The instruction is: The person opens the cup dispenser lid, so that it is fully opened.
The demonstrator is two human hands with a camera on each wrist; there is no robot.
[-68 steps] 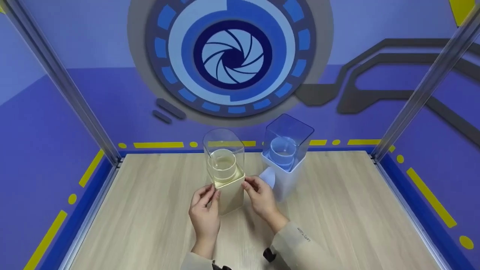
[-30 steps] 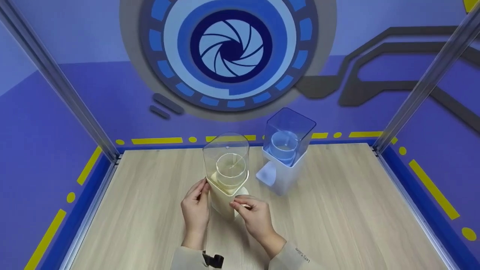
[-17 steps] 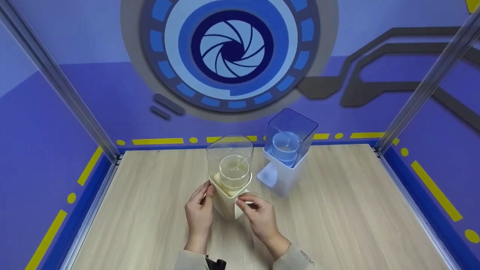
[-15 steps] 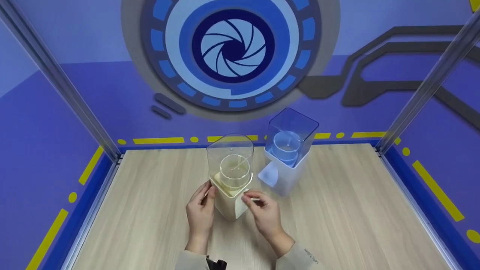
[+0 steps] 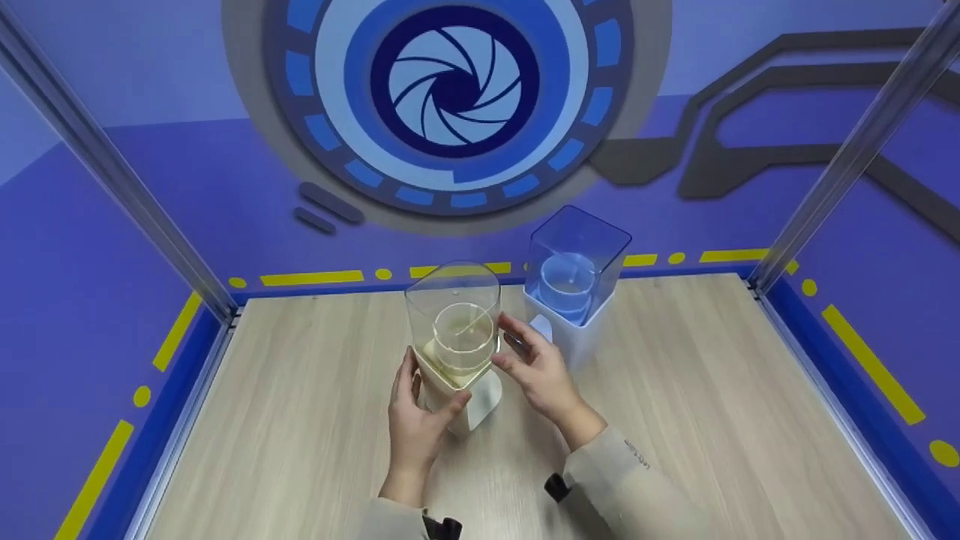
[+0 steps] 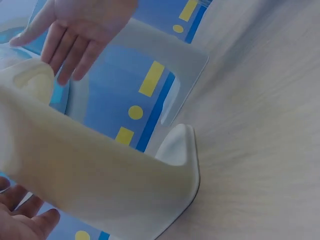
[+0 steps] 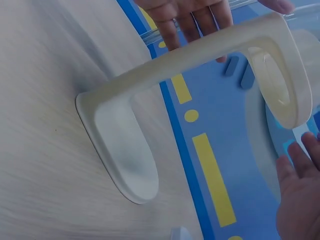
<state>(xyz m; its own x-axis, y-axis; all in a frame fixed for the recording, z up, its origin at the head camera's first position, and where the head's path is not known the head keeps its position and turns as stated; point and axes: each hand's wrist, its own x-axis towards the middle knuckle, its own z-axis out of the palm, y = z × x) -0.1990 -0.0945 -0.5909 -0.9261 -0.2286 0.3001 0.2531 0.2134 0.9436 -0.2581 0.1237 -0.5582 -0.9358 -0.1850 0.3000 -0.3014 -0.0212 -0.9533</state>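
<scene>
A cream C-shaped stand (image 5: 448,401) with a clear upper container (image 5: 452,289) rises from the wooden table. Inside the container is a round clear cup-like ring (image 5: 463,330). My left hand (image 5: 420,431) holds the stand's upper body at its front left corner, fingers along the left side and thumb across the front. My right hand (image 5: 541,367) is at the right of the container's lower rim, fingers spread and holding nothing. In the right wrist view, the stand's flat foot (image 7: 127,155) rests on the table, and the right hand's fingers (image 7: 298,160) stretch toward the rounded opening.
A second, white-and-blue stand (image 5: 581,337) with a square clear top (image 5: 577,232) stands just behind and right of my right hand. A patterned blue wall (image 5: 330,247) closes the back of the table (image 5: 300,420), with metal posts (image 5: 870,142) at the corners.
The cream stand has turned so a corner faces front. My right hand let go of its front right side and moved up beside the rim, fingers spreading. My left thumb swung across the front.
</scene>
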